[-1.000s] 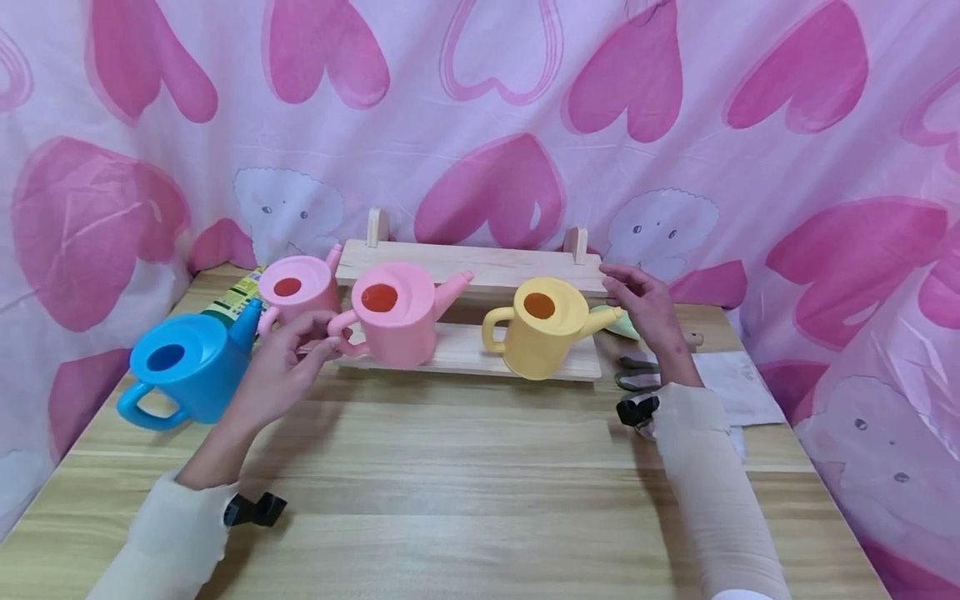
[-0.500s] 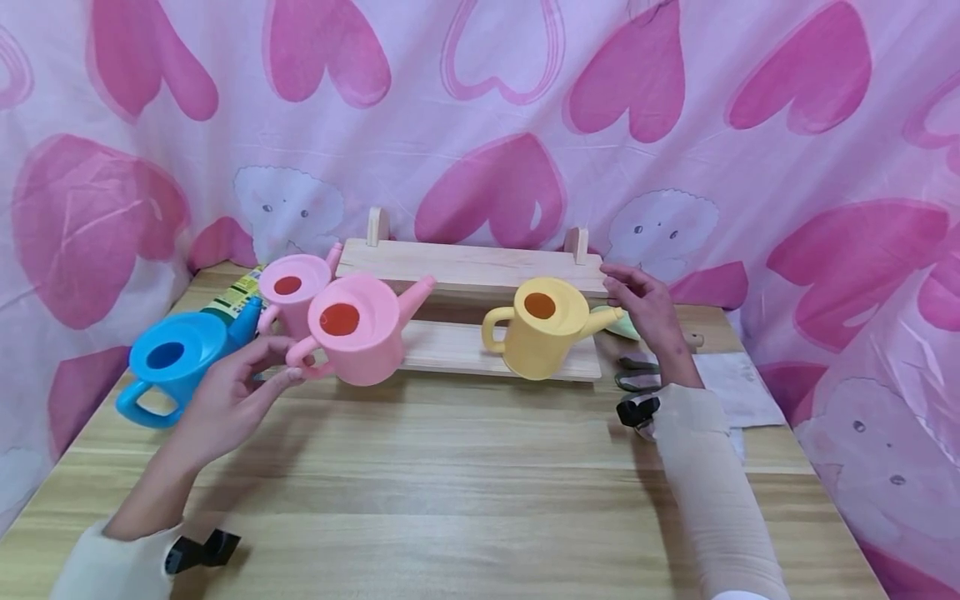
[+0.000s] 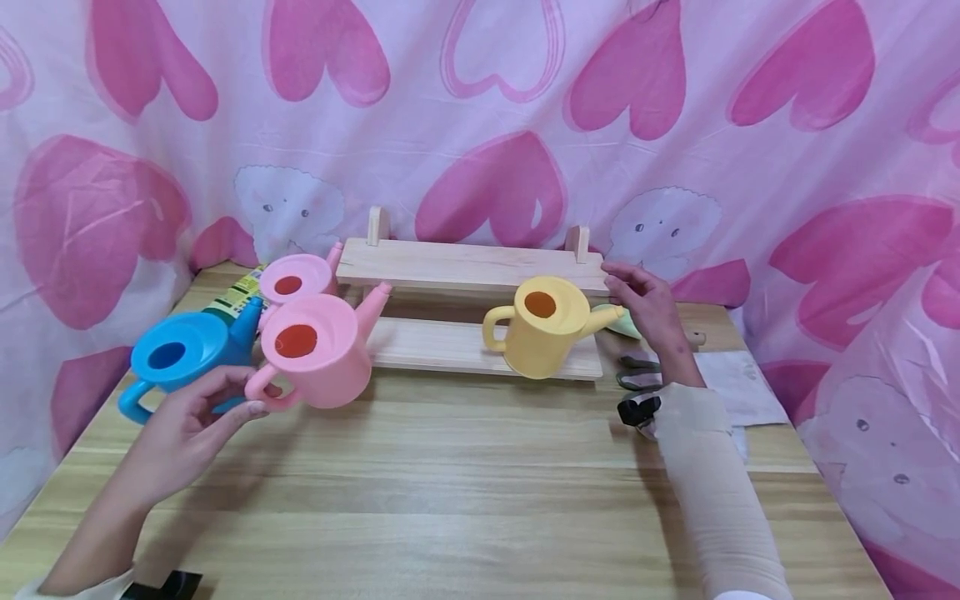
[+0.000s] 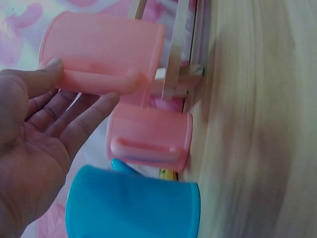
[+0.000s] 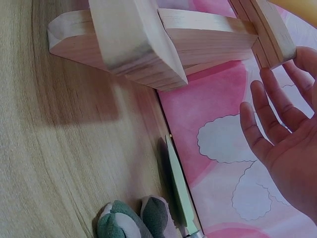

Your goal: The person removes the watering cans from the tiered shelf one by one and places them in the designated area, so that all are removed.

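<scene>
My left hand (image 3: pixel 187 429) pinches the handle of a pink watering can (image 3: pixel 330 350) between thumb and fingers. That can (image 4: pixel 106 42) is held above the table, left of the rack and in front of a second pink watering can (image 3: pixel 296 279). A blue watering can (image 3: pixel 180 350) stands just behind my left hand. At the right end of a wooden rack (image 3: pixel 472 267), my right hand (image 3: pixel 648 312) touches the upper board with its fingertips, fingers mostly straight in the right wrist view. A yellow watering can (image 3: pixel 547 325) is at the rack's right, over the lower board.
Beside the rack on the right lie dark green and grey gloves (image 5: pixel 126 220), a pale green blade-like tool (image 5: pixel 181 186) and a white cloth (image 3: pixel 738 387). A green and yellow packet (image 3: pixel 236 296) is behind the blue can. A heart-patterned curtain (image 3: pixel 487 100) hangs behind the table (image 3: pixel 487 483).
My left hand has carried the pink watering can leftward and toward me, away from the rack's lower board. My right hand and the yellow can have stayed in place.
</scene>
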